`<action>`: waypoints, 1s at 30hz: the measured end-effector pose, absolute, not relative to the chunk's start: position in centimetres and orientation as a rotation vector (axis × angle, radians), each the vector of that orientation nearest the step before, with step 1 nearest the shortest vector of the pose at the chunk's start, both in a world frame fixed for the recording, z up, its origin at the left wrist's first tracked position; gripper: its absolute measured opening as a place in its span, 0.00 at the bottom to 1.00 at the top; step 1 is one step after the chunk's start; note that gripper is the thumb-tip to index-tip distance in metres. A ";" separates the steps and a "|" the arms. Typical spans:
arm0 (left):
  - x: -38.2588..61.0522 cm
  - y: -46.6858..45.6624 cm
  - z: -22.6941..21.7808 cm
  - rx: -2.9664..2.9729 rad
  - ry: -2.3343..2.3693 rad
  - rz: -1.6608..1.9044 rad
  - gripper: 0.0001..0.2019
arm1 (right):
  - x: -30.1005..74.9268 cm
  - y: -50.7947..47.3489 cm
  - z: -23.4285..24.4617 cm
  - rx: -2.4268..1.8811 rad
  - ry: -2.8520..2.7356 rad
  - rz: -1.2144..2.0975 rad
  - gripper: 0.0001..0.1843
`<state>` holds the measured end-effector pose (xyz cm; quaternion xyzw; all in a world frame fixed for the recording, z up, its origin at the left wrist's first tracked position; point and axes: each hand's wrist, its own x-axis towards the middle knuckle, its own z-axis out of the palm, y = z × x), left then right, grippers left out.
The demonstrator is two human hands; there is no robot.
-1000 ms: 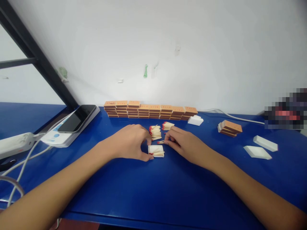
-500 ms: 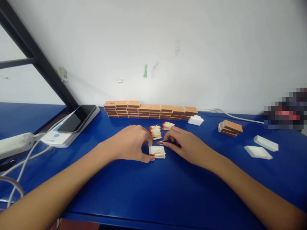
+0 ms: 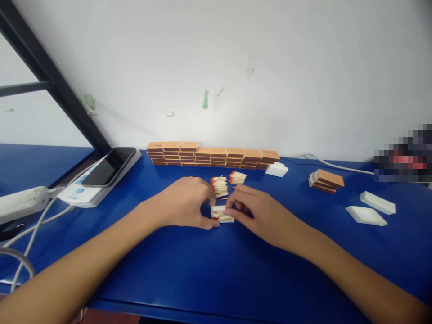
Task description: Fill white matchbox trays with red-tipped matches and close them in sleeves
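Observation:
A small white matchbox tray (image 3: pixel 231 220) lies on the blue table with several red-tipped matches (image 3: pixel 222 218) in it. My left hand (image 3: pixel 189 202) curls about the tray's left end, its thumb at the near corner and its fingers at the far one. Over the tray's right side, my right hand (image 3: pixel 253 207) pinches matches, red tips pointing left; the fingers hide most of them. Just behind the tray is a larger pile of matches (image 3: pixel 220 186), with a smaller pile (image 3: pixel 237 177) farther back. A loose match (image 3: pixel 224 198) shows between pile and tray.
Stacked matchboxes (image 3: pixel 211 155) line the wall. A white tray (image 3: pixel 276 169) sits at their right end. More matchboxes (image 3: pixel 326 181) and two white trays (image 3: pixel 378 202) (image 3: pixel 366 215) are at right. On the left are a phone (image 3: pixel 110 166), a white box (image 3: pixel 77 193), a power strip (image 3: pixel 23 202) and cables.
My right hand has moved left and slightly toward me, bringing its pinched matches from behind the tray to over it. My left hand stays at the tray's left end.

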<state>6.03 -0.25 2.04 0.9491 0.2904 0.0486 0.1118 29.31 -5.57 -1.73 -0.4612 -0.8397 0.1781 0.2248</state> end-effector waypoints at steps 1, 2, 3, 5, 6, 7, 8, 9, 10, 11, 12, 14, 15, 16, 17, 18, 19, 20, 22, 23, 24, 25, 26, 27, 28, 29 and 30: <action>6.0 -0.2 2.0 2.783 0.847 0.147 0.15 | 29.2 -5.6 -1.9 -1.260 -2.314 0.501 0.04; 6.0 -0.2 2.0 2.777 0.845 0.150 0.15 | 29.2 -5.5 -2.1 -1.255 -2.301 0.498 0.04; 5.9 -0.2 2.0 2.771 0.843 0.155 0.15 | 29.3 -5.3 -2.2 -1.262 -2.282 0.484 0.04; 5.8 -0.1 2.1 2.759 0.844 0.158 0.14 | 29.8 -4.8 -2.5 -1.306 -2.252 0.429 0.04; 5.8 -0.1 2.2 2.754 0.846 0.155 0.14 | 30.1 -4.5 -2.6 -1.336 -2.250 0.398 0.03; 5.8 0.0 2.2 2.752 0.847 0.153 0.14 | 30.4 -4.3 -2.7 -1.364 -2.258 0.375 0.03; 5.7 0.0 2.2 2.753 0.847 0.155 0.14 | 30.6 -4.1 -2.8 -1.383 -2.270 0.360 0.03; 5.7 0.0 2.3 2.754 0.847 0.159 0.14 | 30.8 -3.9 -2.9 -1.394 -2.285 0.356 0.04; 5.8 0.0 2.3 2.754 0.846 0.164 0.14 | 30.9 -3.9 -2.9 -1.396 -2.298 0.360 0.05; 5.8 0.0 2.3 2.756 0.845 0.171 0.14 | 30.9 -3.9 -3.0 -1.389 -2.311 0.368 0.06; 5.8 0.0 2.3 2.756 0.843 0.177 0.14 | 30.8 -3.9 -3.0 -1.375 -2.325 0.380 0.07; 5.9 -0.1 2.4 2.752 0.839 0.178 0.13 | 30.4 -4.0 -3.1 -1.337 -2.346 0.397 0.07; 5.9 -0.1 2.4 2.750 0.838 0.177 0.12 | 30.2 -4.0 -3.1 -1.315 -2.348 0.393 0.06; 5.9 -0.1 2.4 2.746 0.837 0.177 0.12 | 30.0 -4.0 -3.2 -1.295 -2.347 0.381 0.04; 5.9 -0.2 2.4 2.743 0.836 0.177 0.12 | 29.9 -3.9 -3.3 -1.280 -2.346 0.364 0.03; 5.9 -0.2 2.4 2.739 0.833 0.177 0.12 | 29.7 -3.9 -3.4 -1.266 -2.347 0.347 0.04; 5.9 -0.2 2.4 2.738 0.832 0.178 0.12 | 29.6 -3.8 -3.5 -1.253 -2.349 0.335 0.05; 5.9 -0.2 2.4 2.736 0.831 0.176 0.12 | 29.6 -3.7 -3.6 -1.242 -2.355 0.333 0.05; 5.9 -0.2 2.4 2.738 0.845 0.160 0.12 | 29.5 -3.6 -3.7 -1.237 -2.355 0.344 0.04; 5.9 -0.2 2.5 2.743 0.857 0.149 0.12 | 29.6 -3.6 -3.8 -1.238 -2.354 0.341 0.04; 5.9 -0.3 2.5 2.748 0.867 0.138 0.13 | 29.6 -3.6 -3.8 -1.246 -2.354 0.333 0.04; 5.9 -0.3 2.5 2.752 0.871 0.131 0.13 | 29.7 -3.6 -3.7 -1.253 -2.358 0.320 0.04; 6.0 -0.3 2.5 2.756 0.868 0.131 0.13 | 29.7 -3.7 -3.7 -1.260 -2.364 0.306 0.05; 6.0 -0.4 2.5 2.759 0.861 0.132 0.14 | 29.8 -3.7 -3.6 -1.265 -2.370 0.295 0.05; 6.0 -0.4 2.5 2.759 0.853 0.132 0.14 | 30.0 -3.7 -3.5 -1.275 -2.372 0.288 0.05; 6.0 -0.4 2.6 2.759 0.849 0.130 0.14 | 30.1 -3.7 -3.4 -1.289 -2.369 0.288 0.05; 6.0 -0.4 2.6 2.759 0.851 0.129 0.14 | 30.3 -3.6 -3.4 -1.307 -2.362 0.291 0.05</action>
